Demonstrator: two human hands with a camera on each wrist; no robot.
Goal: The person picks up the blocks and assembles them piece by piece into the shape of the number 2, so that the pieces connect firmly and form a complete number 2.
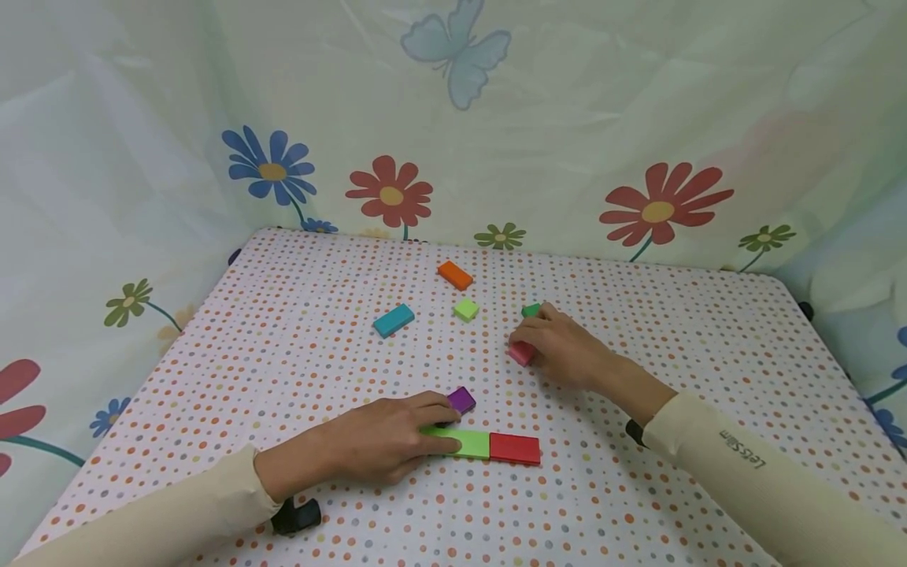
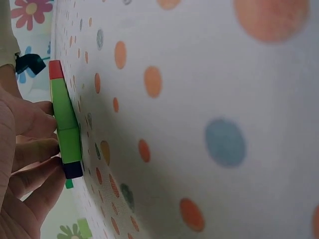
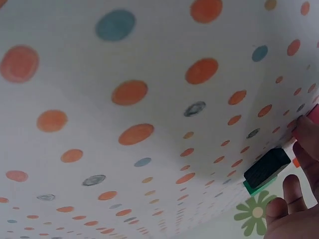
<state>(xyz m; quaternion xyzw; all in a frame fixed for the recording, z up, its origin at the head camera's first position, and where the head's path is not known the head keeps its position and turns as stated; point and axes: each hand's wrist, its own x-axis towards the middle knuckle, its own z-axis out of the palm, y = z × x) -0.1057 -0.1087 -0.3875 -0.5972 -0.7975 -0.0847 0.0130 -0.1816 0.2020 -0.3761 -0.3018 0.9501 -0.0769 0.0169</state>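
Pink block (image 1: 520,355) in right fingers (image 1: 533,336); left fingers (image 1: 441,446) touch lime block (image 1: 475,445).

A white spotty cloth (image 1: 680,315) is lying flat, with orange, red, blue and grey dots. Behind it, a pale, wrinkly sheet (image 1: 567,110) is hanging. High up on the sheet, a light blue butterfly (image 1: 462,59) is showing its wings. Lower down, a blue flower (image 1: 272,172) is spreading its petals near a red flower (image 1: 390,195). A little green flower (image 1: 500,236) is sitting low between that one and a bigger red bloom (image 1: 657,211), which is standing on the right.
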